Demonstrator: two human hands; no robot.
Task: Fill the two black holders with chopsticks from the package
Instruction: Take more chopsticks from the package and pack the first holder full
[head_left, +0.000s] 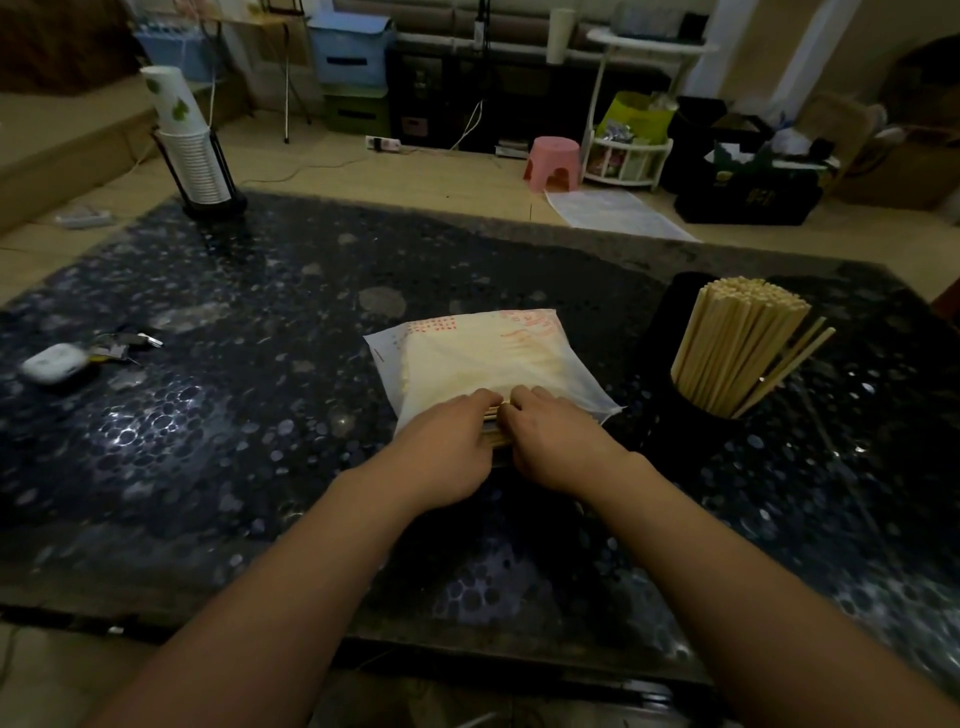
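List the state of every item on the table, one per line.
White plastic chopstick package: lying flat, near end open.
Left hand: gripping chopsticks at the package mouth.
Right hand: gripping there too.
Black holder: upright, packed with wooden chopsticks.
Paper cup stack: upright in rack.

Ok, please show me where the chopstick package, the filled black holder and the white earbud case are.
chopstick package (483, 353): head view, middle of the plastic bag.
filled black holder (691, 431): head view, front wall.
white earbud case (54, 364): head view, top surface.
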